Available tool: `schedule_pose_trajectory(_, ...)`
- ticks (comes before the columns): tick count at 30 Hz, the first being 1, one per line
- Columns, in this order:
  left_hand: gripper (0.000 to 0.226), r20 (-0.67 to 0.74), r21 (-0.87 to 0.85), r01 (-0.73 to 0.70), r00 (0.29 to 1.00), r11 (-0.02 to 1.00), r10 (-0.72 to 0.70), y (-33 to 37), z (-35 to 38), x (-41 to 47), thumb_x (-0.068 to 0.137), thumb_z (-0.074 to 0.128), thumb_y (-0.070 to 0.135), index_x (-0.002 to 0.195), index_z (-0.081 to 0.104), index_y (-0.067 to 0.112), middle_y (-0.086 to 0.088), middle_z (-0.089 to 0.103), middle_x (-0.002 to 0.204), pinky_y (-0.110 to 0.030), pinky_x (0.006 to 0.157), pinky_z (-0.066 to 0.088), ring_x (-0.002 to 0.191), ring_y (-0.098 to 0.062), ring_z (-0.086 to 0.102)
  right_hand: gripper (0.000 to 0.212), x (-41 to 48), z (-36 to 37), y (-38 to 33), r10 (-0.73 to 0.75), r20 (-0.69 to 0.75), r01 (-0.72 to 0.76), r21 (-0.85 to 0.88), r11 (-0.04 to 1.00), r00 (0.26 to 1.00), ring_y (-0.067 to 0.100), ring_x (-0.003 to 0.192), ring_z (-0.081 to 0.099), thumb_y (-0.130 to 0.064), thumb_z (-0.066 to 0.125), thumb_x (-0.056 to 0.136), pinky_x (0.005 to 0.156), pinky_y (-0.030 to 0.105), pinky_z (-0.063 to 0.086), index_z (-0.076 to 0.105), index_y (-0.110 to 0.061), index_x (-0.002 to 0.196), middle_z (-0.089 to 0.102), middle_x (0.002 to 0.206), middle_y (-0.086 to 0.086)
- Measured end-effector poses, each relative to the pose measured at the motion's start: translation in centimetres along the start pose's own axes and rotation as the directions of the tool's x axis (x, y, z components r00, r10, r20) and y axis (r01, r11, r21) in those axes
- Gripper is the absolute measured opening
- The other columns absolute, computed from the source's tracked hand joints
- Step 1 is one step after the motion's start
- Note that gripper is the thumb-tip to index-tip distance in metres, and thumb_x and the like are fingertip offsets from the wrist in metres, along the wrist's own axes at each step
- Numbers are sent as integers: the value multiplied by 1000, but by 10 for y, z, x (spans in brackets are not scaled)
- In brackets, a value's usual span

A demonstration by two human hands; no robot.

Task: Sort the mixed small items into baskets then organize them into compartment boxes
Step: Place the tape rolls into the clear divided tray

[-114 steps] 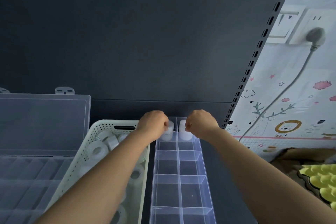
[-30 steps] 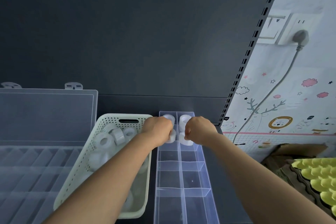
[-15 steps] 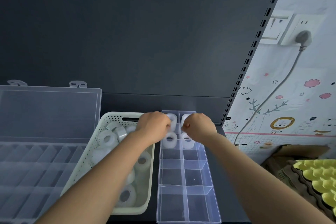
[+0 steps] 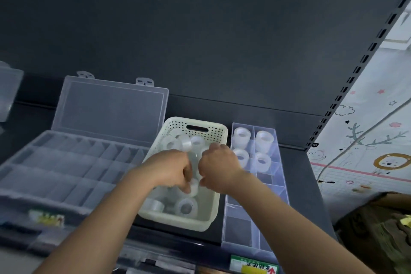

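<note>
Both hands were down in the cream basket (image 4: 213, 134), picking out more tape rolls (image 4: 185, 207). The left hand (image 4: 169, 169) had its grip curled on one tape roll (image 4: 194, 184). The right hand (image 4: 219, 169) was curled too, but it was too blurry to tell if its grip held anything. The long compartment box (image 4: 239, 232) stood just beside the basket on the shelf (image 4: 307, 184), and four rolls (image 4: 241, 138) sat in its far holes. Next, I think, the hands needed to carry rolls over and drop them into the next empty holes.
</note>
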State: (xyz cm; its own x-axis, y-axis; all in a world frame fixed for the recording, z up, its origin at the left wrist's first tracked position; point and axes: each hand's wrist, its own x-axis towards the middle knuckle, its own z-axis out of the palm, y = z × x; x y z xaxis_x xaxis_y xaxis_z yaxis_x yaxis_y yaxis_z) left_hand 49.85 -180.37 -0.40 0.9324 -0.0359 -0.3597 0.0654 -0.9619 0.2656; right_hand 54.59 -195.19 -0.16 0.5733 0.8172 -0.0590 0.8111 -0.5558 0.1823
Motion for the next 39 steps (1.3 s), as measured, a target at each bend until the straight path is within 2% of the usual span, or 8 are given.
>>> schedule_pose_trajectory(3, 19, -51, 53, -30, 998, 998, 32, -1, 7, -5, 72, 80, 35, 89, 75, 29, 16, 61, 84, -25, 72, 45, 81, -7, 59, 21, 7, 7, -9, 29, 68, -21, -115, 993, 997, 27, 111, 47, -26, 56, 89, 92, 37, 34, 64, -15, 104, 63, 108, 5)
schedule_pose_trajectory(7, 16, -122, 40, -76, 989, 996, 81, -3, 15, -11, 77, 77, 33, 92, 76, 25, 16, 53, 75, -23, 69, 36, 77, -7, 53, 20, 11, 14, -11, 65, 83, -55, -119, 991, 994, 27, 112, 47, -20, 55, 88, 94, 36, 32, 64, -15, 105, 63, 111, 6)
schedule_pose_trajectory(14, 10, -239, -99, -100, 968, 990, 74, -9, 2, -14, 81, 74, 34, 84, 73, 25, 17, 54, 77, -21, 65, 38, 73, 0, 52, 15, 11, 11, 6, 142, -55, -135, 111, 985, 988, 26, 104, 53, -26, 56, 88, 83, 32, 35, 66, -17, 92, 67, 96, 4)
schedule_pose_trajectory(19, 8, -476, -220, -201, 876, 955, 75, 14, -20, -4, 80, 75, 28, 87, 76, 23, 14, 61, 78, -27, 69, 46, 71, -5, 56, 18, -4, -2, 43, 332, -272, -239, 324, 915, 903, 24, 100, 52, -29, 56, 88, 82, 32, 41, 67, -17, 97, 68, 98, 1)
schedule_pose_trajectory(24, 13, -586, -71, -271, 790, 960, 180, 57, -19, 19, 85, 69, 31, 91, 75, 22, 8, 62, 90, -34, 75, 47, 88, -13, 54, 19, -30, -3, 85, 448, -303, -369, 285, 885, 841, 22, 99, 52, -32, 59, 89, 81, 30, 41, 71, -21, 98, 70, 98, -3)
schedule_pose_trajectory(31, 23, -521, 138, -224, 812, 965, 263, 96, -14, 70, 93, 56, 27, 93, 73, 12, 1, 58, 97, -36, 77, 47, 98, -18, 49, 17, -57, 13, 118, 539, -180, -492, 249, 834, 823, 20, 101, 52, -31, 61, 90, 78, 27, 45, 74, -22, 95, 71, 94, -2)
schedule_pose_trajectory(35, 21, -437, 141, -214, 863, 967, 254, 102, -8, 88, 91, 58, 21, 96, 72, 6, -2, 58, 101, -37, 82, 48, 100, -22, 52, 16, -60, 18, 124, 553, -125, -514, 249, 821, 824, 20, 99, 52, -26, 59, 91, 74, 27, 43, 74, -22, 95, 70, 92, -2)
schedule_pose_trajectory(39, 17, -395, 120, -212, 886, 970, 242, 103, -5, 95, 88, 60, 17, 99, 72, 11, 0, 59, 103, -32, 78, 47, 99, -24, 57, 18, -57, 23, 128, 552, -49, -526, 239, 816, 833, 20, 101, 54, -21, 57, 90, 82, 30, 49, 73, -18, 98, 70, 97, -2)
